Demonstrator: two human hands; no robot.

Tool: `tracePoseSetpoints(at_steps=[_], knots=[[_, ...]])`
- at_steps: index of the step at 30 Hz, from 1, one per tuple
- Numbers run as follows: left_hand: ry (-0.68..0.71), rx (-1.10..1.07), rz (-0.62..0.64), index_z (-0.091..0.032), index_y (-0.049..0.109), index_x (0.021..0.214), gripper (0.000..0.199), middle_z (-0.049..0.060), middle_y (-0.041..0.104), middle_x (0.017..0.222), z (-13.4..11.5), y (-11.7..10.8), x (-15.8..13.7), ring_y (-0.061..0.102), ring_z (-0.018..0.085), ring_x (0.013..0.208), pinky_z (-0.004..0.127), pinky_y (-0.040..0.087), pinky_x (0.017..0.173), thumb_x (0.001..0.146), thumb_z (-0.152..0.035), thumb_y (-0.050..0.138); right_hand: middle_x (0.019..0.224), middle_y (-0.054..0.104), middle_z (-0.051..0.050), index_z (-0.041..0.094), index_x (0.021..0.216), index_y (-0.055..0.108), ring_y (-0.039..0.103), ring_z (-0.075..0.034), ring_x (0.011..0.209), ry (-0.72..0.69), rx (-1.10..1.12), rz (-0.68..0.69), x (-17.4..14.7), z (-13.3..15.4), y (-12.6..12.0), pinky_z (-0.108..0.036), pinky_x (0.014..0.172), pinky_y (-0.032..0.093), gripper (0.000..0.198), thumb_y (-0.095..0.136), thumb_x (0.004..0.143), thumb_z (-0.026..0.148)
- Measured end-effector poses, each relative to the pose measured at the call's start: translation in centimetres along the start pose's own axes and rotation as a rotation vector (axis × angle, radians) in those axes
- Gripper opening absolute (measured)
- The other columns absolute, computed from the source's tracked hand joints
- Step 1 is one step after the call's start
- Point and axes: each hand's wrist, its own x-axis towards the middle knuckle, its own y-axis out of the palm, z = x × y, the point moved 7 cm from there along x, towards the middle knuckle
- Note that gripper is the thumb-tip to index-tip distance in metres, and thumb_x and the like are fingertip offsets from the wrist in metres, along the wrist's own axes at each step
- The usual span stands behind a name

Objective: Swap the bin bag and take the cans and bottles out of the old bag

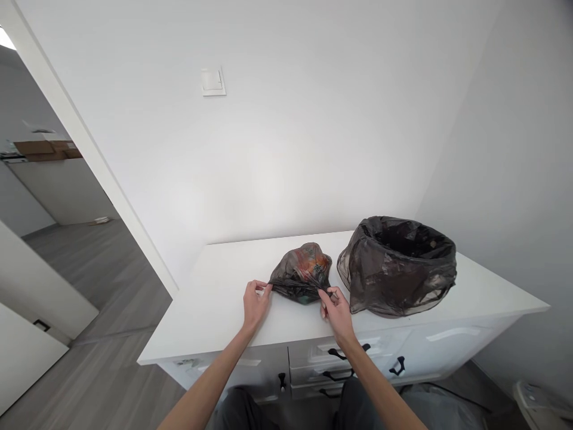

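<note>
A small black plastic bag (290, 269) lies on the white cabinet top, with orange-red and greenish contents showing through its thin film. My left hand (256, 303) pinches the left corner of its mouth. At the right corner, my right hand (336, 312) pinches the rim between thumb and fingers. The rim is stretched nearly straight between both hands. Just right of my right hand stands a larger black garbage bag (394, 275), its wide mouth open upward and its edge folded outward. What lies deep inside it is too dark to make out.
The white cabinet (215, 322) has drawers and doors with black handles (397, 365) below its front edge. A wall with a light switch (213, 82) rises behind. On the left is a doorway (89, 149), with cardboard boxes (45, 149) beyond. A clear plastic sheet (439, 406) lies at lower right.
</note>
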Motion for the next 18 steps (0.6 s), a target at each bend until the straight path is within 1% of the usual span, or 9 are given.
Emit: tracePoseSetpoints(at_steps=[2,5,7,9,10,13,15,17,18], knots=[[0.001,-0.007,-0.003,-0.021,0.060,0.091,0.016,0.006,0.063,0.096,-0.6,0.0,-0.3,0.064,0.024,0.089,0.037,0.051,0.077,0.092,-0.037,0.059,0.061,0.047,0.008,0.026,0.095,0.047,0.047,-0.014,0.051,-0.076,-0.136,-0.064,-0.2,0.5,-0.4,-0.026,0.049,0.036,0.040,0.066,0.087,0.060],[0.119,0.016,0.033,-0.022,0.061,0.103,0.019,0.006,0.061,0.105,-2.9,0.0,-0.9,0.062,0.025,0.101,0.040,0.051,0.089,0.088,-0.033,0.064,0.080,0.056,0.001,0.023,0.110,0.051,0.057,-0.019,0.067,-0.281,-0.475,-0.136,-0.9,2.5,0.0,-0.030,0.061,0.046,0.044,0.069,0.085,0.054],[0.217,0.067,0.060,-0.023,0.063,0.105,0.019,0.007,0.061,0.108,-4.4,0.1,-1.1,0.061,0.026,0.104,0.042,0.049,0.093,0.088,-0.032,0.065,0.093,0.058,-0.004,0.022,0.115,0.052,0.058,-0.020,0.073,-0.387,-0.678,-0.135,-1.4,3.7,1.1,-0.030,0.063,0.045,0.046,0.069,0.085,0.053],[0.252,0.103,0.075,-0.023,0.065,0.101,0.015,0.007,0.062,0.108,-5.0,0.3,-1.1,0.061,0.026,0.104,0.043,0.047,0.094,0.089,-0.033,0.065,0.098,0.056,-0.005,0.023,0.105,0.056,0.056,-0.018,0.071,-0.444,-0.808,-0.114,-1.7,4.7,2.1,-0.029,0.059,0.041,0.034,0.060,0.092,0.055],[0.228,0.090,0.079,-0.024,0.065,0.098,0.014,0.007,0.064,0.107,-4.8,0.3,-1.0,0.061,0.026,0.103,0.043,0.047,0.095,0.089,-0.034,0.065,0.097,0.055,-0.005,0.024,0.096,0.056,0.055,-0.017,0.069,-0.465,-0.840,-0.108,-1.7,5.2,2.3,-0.029,0.059,0.040,0.031,0.055,0.096,0.055],[0.046,-0.024,0.085,-0.024,0.067,0.091,0.014,0.005,0.070,0.098,-2.5,0.2,-0.4,0.065,0.024,0.096,0.039,0.048,0.091,0.092,-0.037,0.061,0.081,0.052,-0.001,0.024,0.077,0.049,0.050,-0.015,0.064,-0.526,-0.826,-0.121,-1.8,6.3,2.1,-0.028,0.061,0.038,0.038,0.044,0.103,0.052],[-0.066,-0.079,0.076,-0.023,0.067,0.090,0.021,0.004,0.073,0.093,-0.9,-0.2,-0.2,0.068,0.023,0.089,0.036,0.051,0.081,0.095,-0.040,0.055,0.075,0.049,0.000,0.024,0.074,0.046,0.049,-0.015,0.065,-0.550,-0.795,-0.147,-1.8,6.4,1.4,-0.028,0.064,0.039,0.039,0.042,0.105,0.048],[-0.112,-0.092,0.067,-0.023,0.068,0.092,0.027,0.005,0.075,0.093,-0.4,-0.7,-0.3,0.069,0.023,0.085,0.034,0.051,0.074,0.097,-0.043,0.052,0.076,0.049,0.000,0.024,0.077,0.049,0.050,-0.016,0.066,-0.557,-0.792,-0.148,-1.9,5.8,1.1,-0.028,0.067,0.041,0.036,0.043,0.105,0.045],[-0.122,-0.097,0.064,-0.023,0.069,0.094,0.027,0.005,0.075,0.095,-0.5,-0.9,-0.4,0.069,0.022,0.085,0.033,0.050,0.073,0.097,-0.044,0.052,0.079,0.051,-0.001,0.024,0.081,0.053,0.051,-0.016,0.068,-0.563,-0.801,-0.130,-2.0,5.5,1.2,-0.028,0.067,0.041,0.032,0.045,0.104,0.045]])
